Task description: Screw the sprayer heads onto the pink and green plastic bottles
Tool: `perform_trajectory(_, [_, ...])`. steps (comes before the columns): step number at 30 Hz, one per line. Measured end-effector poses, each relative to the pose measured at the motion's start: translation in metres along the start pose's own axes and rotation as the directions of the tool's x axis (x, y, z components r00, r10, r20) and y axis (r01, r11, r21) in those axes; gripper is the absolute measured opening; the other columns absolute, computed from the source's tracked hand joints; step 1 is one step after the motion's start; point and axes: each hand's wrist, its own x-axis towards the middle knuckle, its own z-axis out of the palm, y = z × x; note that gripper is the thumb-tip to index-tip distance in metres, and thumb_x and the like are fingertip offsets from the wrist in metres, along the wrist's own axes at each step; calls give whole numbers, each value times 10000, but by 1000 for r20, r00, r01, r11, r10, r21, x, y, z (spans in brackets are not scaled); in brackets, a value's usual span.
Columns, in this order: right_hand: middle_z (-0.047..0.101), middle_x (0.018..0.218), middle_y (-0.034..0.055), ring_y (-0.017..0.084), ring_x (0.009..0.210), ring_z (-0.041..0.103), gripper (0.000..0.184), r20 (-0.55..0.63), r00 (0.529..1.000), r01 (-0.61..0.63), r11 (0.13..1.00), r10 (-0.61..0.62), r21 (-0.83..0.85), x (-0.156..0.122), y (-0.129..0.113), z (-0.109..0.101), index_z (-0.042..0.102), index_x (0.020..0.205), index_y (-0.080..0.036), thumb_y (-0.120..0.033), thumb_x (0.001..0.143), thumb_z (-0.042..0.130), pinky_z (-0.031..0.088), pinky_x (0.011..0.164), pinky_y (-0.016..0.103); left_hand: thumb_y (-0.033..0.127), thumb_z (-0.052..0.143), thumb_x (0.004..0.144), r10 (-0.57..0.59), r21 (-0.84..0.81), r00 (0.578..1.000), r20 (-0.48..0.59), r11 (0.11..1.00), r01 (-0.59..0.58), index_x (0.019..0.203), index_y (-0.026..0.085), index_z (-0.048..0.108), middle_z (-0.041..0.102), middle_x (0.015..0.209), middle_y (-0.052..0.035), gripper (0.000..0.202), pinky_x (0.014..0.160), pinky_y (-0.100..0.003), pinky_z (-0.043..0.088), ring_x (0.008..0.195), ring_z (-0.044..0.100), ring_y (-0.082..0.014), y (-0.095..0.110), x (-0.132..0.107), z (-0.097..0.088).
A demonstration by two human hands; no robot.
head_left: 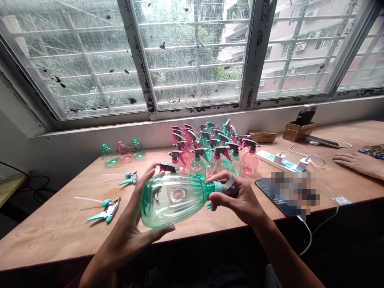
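A clear green spray bottle (171, 202) lies sideways in the air between my hands, above the table's front edge. My left hand (136, 216) is wrapped around its base end, thumb below and fingers behind. At the neck, my right hand (237, 200) grips the teal collar and the grey spray head (230, 187). Two loose teal-and-grey spray heads, a nearer one (106, 210) and a farther one (129, 178), lie on the table to the left with their thin tubes pointing left. Behind the held bottle stand several pink and green spray bottles (217, 162) with heads on.
Three bottles without heads (124, 152) stand at the back left of the wooden table (48, 224). On the right are a power strip (279, 162), a tablet (274, 196) with a cable, and a cardboard box (297, 130). Another person's hand (357, 163) rests at the far right.
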Motion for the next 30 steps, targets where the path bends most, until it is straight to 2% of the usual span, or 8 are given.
perform_trajectory(6, [749, 673, -10, 147, 542, 723, 269, 14, 1000, -12, 996, 11, 85, 4, 3, 2, 694, 1001, -174, -324, 847, 856, 628, 557, 264, 258, 581, 997, 5, -32, 999, -36, 999, -6, 1598, 540, 7, 215, 1724, -53, 877, 1142, -583, 439, 1467, 462, -347, -13, -8, 5])
perform_trajectory(9, [726, 675, -22, 148, 576, 729, 265, 2, 1000, 26, 999, -26, 20, 3, 4, 3, 704, 1020, -181, -286, 838, 865, 624, 573, 252, 351, 685, 941, -82, -80, 996, -30, 994, 80, 1604, 513, -36, 197, 1727, -76, 993, 1149, -610, 415, 1452, 475, -367, -11, -7, 11])
perform_trajectory(14, [733, 780, 2, 159, 608, 719, 339, -9, 999, 42, 996, -42, -74, -3, 3, 5, 713, 1046, -193, -274, 780, 908, 630, 565, 274, 481, 877, 739, -45, -93, 993, -107, 995, 35, 1615, 397, 229, 99, 1741, -95, 1093, 1187, -590, 385, 1576, 154, -439, 3, 1, 14])
perform_trajectory(16, [731, 721, -1, 171, 593, 725, 313, -2, 1000, 24, 999, -24, -42, -3, 2, 5, 709, 1040, -186, -302, 810, 886, 632, 563, 284, 446, 912, 701, 31, -66, 990, -135, 997, -41, 1580, 416, 305, 72, 1743, -85, 1069, 1153, -581, 439, 1564, 193, -450, 5, 3, 14])
perform_trajectory(19, [732, 641, -2, 181, 551, 729, 284, 35, 999, -35, 998, 33, 48, 0, 2, 4, 695, 1021, -173, -342, 852, 848, 639, 558, 301, 384, 883, 755, 101, -55, 982, -161, 992, -111, 1569, 504, 243, 57, 1748, -58, 1042, 1087, -560, 511, 1510, 358, -414, 0, 3, 16])
perform_trajectory(24, [713, 644, -17, 171, 560, 724, 300, 23, 999, -42, 998, 41, 48, 0, 1, 7, 693, 1031, -180, -328, 834, 864, 639, 577, 296, 392, 696, 920, 11, 63, 966, -258, 998, 6, 1620, 378, 222, 363, 1659, -105, 845, 1171, -532, 430, 1466, 452, -347, -10, 3, 23])
perform_trajectory(27, [696, 685, -17, 175, 598, 725, 310, -26, 1000, 2, 999, -3, -42, -3, 0, 9, 706, 1039, -191, -316, 813, 879, 632, 586, 292, 357, 757, 877, 30, 150, 972, -233, 989, 6, 1609, 316, 301, 449, 1606, -121, 863, 1193, -537, 403, 1430, 496, -365, -9, 3, 22])
perform_trajectory(30, [691, 750, -4, 171, 620, 709, 329, -42, 998, 41, 991, -47, -126, -5, -1, 10, 714, 1038, -193, -303, 788, 897, 617, 567, 279, 473, 833, 787, -9, 68, 987, -163, 997, 21, 1622, 334, 258, 443, 1615, -105, 1024, 1170, -522, 443, 1437, 481, -392, -3, 4, 16])
